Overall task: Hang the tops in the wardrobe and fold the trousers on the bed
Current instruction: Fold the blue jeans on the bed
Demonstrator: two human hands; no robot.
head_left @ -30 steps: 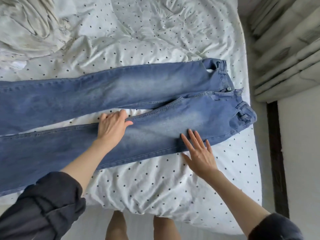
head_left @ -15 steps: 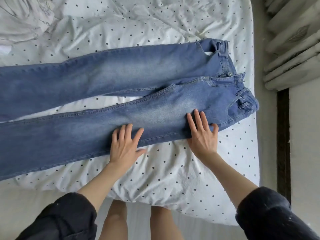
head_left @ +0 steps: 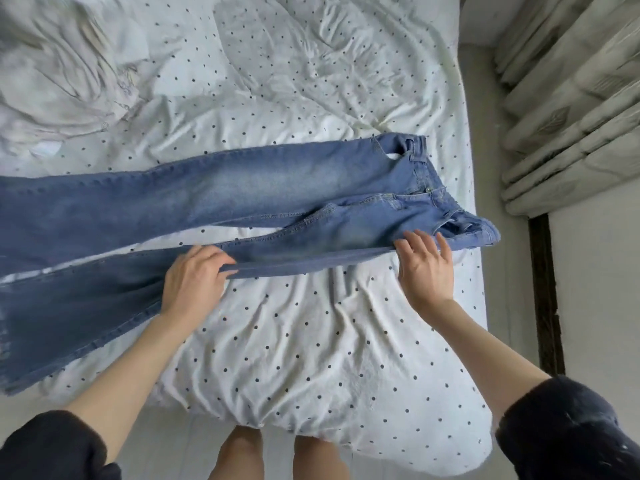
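Note:
Blue jeans [head_left: 242,192] lie spread across the bed, waistband at the right, both legs running off to the left. My left hand [head_left: 194,285] grips the near edge of the near leg around the thigh and lifts it off the sheet. My right hand [head_left: 424,268] holds the same edge near the hip, thumb under the denim and fingers spread above it. The near leg's edge is raised between my two hands. The far leg lies flat.
The bed has a white sheet with small dark dots [head_left: 311,341]. A crumpled pale garment [head_left: 52,81] lies at the back left. Grey curtains [head_left: 571,116] hang on the right past a narrow strip of floor. My legs [head_left: 277,455] stand at the bed's near edge.
Both hands lay flat on the near leg before. Now they have taken hold of its near edge and lifted it off the sheet. The view has shifted so the jeans sit lower in frame.

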